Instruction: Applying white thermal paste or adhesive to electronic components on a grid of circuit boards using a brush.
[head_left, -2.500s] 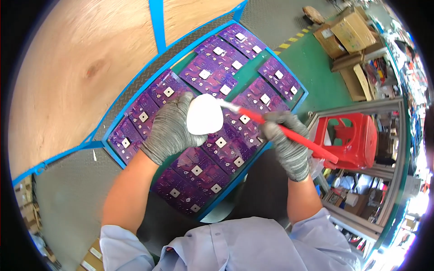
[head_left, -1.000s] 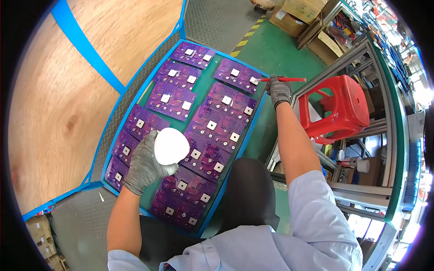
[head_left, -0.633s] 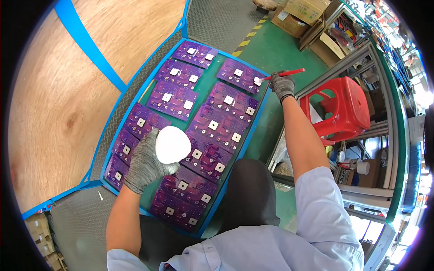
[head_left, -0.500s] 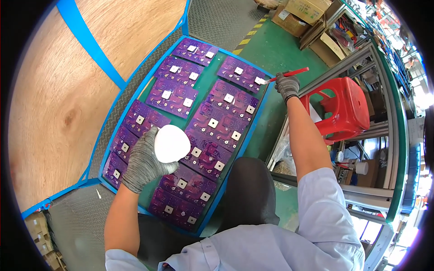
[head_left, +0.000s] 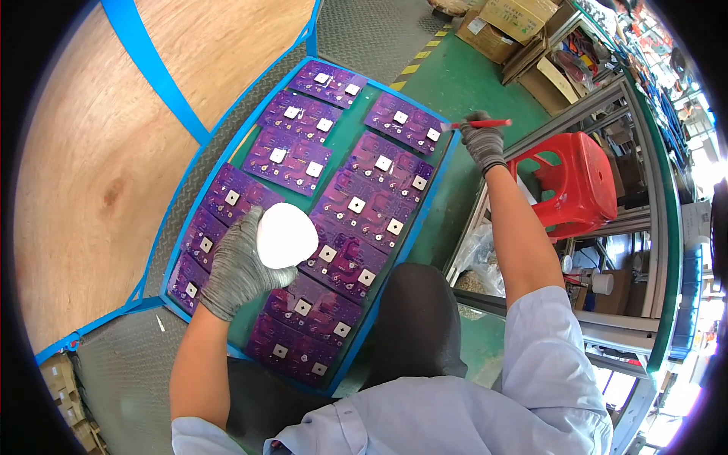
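Pale blue cloth is being worn at the near edge, where the shirt [head_left: 432, 417] is showing above a dark trouser leg [head_left: 417, 326]. In a grey knitted glove, the left hand [head_left: 241, 265] is being kept under a white rounded container [head_left: 287, 236], its digits being curled around the left and lower sides; the others are being hidden beneath. The container is being held above purple circuit boards [head_left: 288, 163], which are being carried in two columns on a blue-rimmed green tray [head_left: 350, 125]. Pale square components [head_left: 384, 163] are being borne by the boards.

Farther out, a red-handled brush [head_left: 497, 123] is being gripped by the gloved right hand [head_left: 483, 140], its fingers being closed around the handle. The blurred tip is being pointed left at the tray's right rim, near the far right board; whether contact is being made cannot be told. To the right, a red plastic stool [head_left: 595, 182] is being seen beside a metal-framed shelf [head_left: 618, 334]. Beyond, cardboard boxes [head_left: 516, 19] are being stacked.
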{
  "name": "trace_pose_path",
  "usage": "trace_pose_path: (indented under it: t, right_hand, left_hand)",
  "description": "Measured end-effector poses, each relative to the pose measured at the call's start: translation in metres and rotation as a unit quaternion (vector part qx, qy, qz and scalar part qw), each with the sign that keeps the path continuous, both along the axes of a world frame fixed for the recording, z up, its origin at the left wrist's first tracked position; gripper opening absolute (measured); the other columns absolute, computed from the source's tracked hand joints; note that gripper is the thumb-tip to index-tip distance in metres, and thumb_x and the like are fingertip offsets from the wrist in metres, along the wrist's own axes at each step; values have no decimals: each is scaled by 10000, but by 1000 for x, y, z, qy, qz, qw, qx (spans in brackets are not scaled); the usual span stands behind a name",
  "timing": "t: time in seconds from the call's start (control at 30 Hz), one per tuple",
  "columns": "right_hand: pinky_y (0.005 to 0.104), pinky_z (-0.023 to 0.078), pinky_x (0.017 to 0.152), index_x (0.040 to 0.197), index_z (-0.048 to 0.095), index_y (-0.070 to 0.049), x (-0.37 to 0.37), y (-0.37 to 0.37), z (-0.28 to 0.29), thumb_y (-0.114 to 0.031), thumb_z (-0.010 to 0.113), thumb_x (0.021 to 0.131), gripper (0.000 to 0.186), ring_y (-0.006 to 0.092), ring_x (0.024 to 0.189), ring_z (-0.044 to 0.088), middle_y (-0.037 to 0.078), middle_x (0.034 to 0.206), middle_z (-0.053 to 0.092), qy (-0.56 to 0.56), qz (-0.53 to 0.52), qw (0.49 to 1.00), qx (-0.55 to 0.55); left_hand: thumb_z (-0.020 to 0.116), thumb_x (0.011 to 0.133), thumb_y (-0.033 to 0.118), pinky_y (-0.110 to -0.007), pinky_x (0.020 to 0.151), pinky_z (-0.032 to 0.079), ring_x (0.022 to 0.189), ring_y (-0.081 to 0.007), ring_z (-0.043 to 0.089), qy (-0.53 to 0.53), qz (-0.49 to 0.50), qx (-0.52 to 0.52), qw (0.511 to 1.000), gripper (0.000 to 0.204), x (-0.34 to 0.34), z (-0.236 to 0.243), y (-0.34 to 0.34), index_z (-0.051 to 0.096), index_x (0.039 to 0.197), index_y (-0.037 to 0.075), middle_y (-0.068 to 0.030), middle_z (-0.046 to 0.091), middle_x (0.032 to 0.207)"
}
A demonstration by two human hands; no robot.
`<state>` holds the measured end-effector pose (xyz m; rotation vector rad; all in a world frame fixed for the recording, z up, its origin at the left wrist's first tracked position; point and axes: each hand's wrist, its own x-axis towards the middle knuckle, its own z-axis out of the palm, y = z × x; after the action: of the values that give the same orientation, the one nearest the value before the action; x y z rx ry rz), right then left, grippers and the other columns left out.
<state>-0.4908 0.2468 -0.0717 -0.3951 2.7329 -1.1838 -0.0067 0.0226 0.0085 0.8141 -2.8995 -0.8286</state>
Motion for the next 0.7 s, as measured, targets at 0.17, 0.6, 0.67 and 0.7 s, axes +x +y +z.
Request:
trace_pose_path:
  t: [0.17, 0.6, 0.67, 0.7]
  right_hand:
    - [386, 560, 737, 937, 662, -57, 29, -4, -42, -151, 731, 867, 135, 272, 807, 696, 122, 863, 710, 183, 223, 957, -7]
    - [412, 569, 720, 971, 683, -78, 111, 11, -24, -65, 724, 846, 133, 325, 797, 676, 134, 910, 687, 257, 192, 947, 32]
    - [413, 569, 722, 974, 685, -100, 90, 23, -34, -94, 742, 836, 149, 330, 805, 680, 128, 891, 682, 331, 168, 929, 21]
    - [417, 568, 721, 977, 687, -110, 88, 24, -36, -109, 748, 836, 153, 336, 808, 683, 129, 889, 682, 321, 165, 932, 34]
  left_hand:
    - [955, 539, 379, -443, 1086, 492, 1238, -379, 609, -7, -4, -6, 1000, 1135, -1, -1, -1, 437, 1437, -82, -263, 615, 1296]
    - [953, 547, 379, -458, 1072, 500, 1219, -396, 615, -7, -14, -19, 1000, 1128, -4, 2, 0, 434, 1438, -77, -271, 609, 1291]
    - [949, 557, 416, -462, 1084, 488, 1230, -404, 601, -3, -25, -12, 1000, 1155, -9, 3, 0, 414, 1446, -91, -280, 595, 1302]
    - [949, 554, 416, -460, 1082, 489, 1229, -402, 601, 6, -29, -8, 1000, 1158, -9, 3, 1, 413, 1446, -93, -279, 594, 1308]
